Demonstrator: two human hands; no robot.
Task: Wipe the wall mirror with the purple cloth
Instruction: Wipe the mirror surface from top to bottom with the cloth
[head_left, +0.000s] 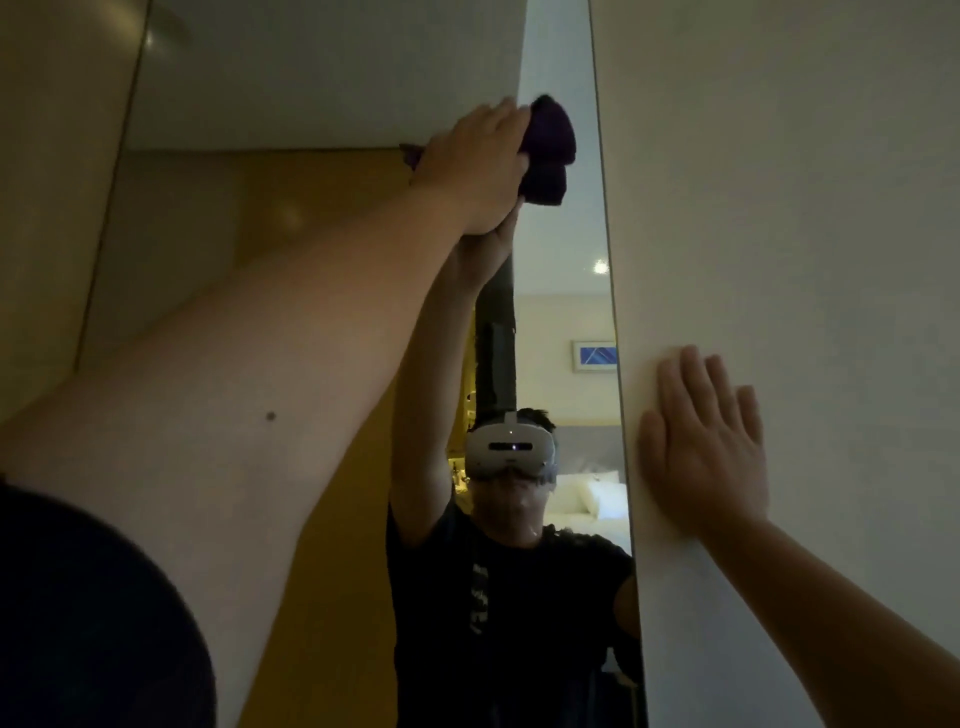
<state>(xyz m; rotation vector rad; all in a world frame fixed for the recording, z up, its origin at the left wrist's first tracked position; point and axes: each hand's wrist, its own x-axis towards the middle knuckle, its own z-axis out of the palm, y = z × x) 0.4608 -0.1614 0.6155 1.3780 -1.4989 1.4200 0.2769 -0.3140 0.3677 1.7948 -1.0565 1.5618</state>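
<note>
The tall wall mirror (563, 260) fills the middle of the head view, its right edge running down beside a white wall. My left hand (475, 161) is raised high and presses a bunched purple cloth (548, 150) against the upper part of the glass. The cloth sticks out to the right of my fingers, and its reflection sits right against it. My right hand (704, 441) lies flat with fingers spread on the white wall, just right of the mirror's edge, holding nothing.
The white wall (779, 208) takes up the right side. A beige wall panel (47, 182) borders the mirror on the left. The glass reflects a person with a headset, a yellow-brown door, a bed with white pillows and a framed picture.
</note>
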